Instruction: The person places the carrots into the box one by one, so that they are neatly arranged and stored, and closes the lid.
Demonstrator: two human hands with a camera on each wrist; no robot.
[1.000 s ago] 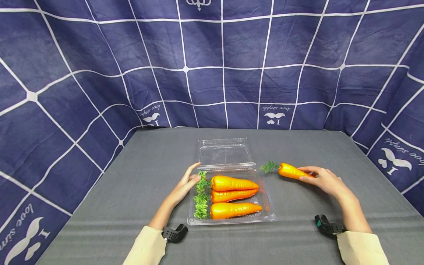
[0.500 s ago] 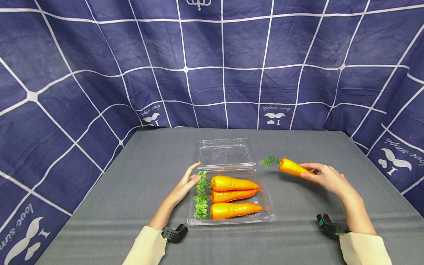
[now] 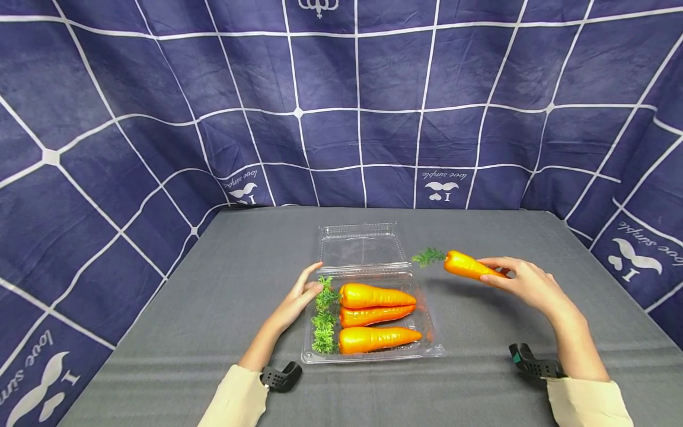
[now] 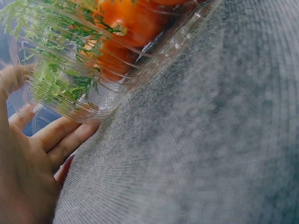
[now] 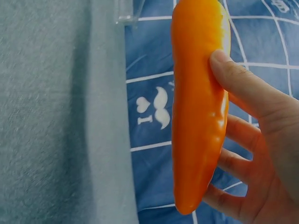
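Note:
A clear plastic clamshell container (image 3: 373,358) lies with its lid folded back. Inside are three orange carrots (image 3: 380,339), their green leafy tops (image 3: 323,323) at the left. My left hand (image 3: 294,301) holds the container's left side near the hinge, thumb at the rim; in the left wrist view its fingers (image 4: 60,135) lie along the outer wall. To the right of the container, my right hand (image 3: 525,287) pinches another carrot (image 3: 463,265) near its tapered tip. This carrot is held above the table with its leaves pointing left, and fills the middle of the right wrist view (image 5: 198,102).
The transparent lid (image 3: 363,249) lies behind the container on the grey cloth-covered table (image 3: 213,320). A dark blue curtain (image 3: 395,142) with white grid lines stands at the back and both sides. Each wrist wears a black band (image 3: 533,363).
My right hand has raised the carrot off the table and shifted it slightly left, leaves nearer the lid. My left hand and the container have stayed in place.

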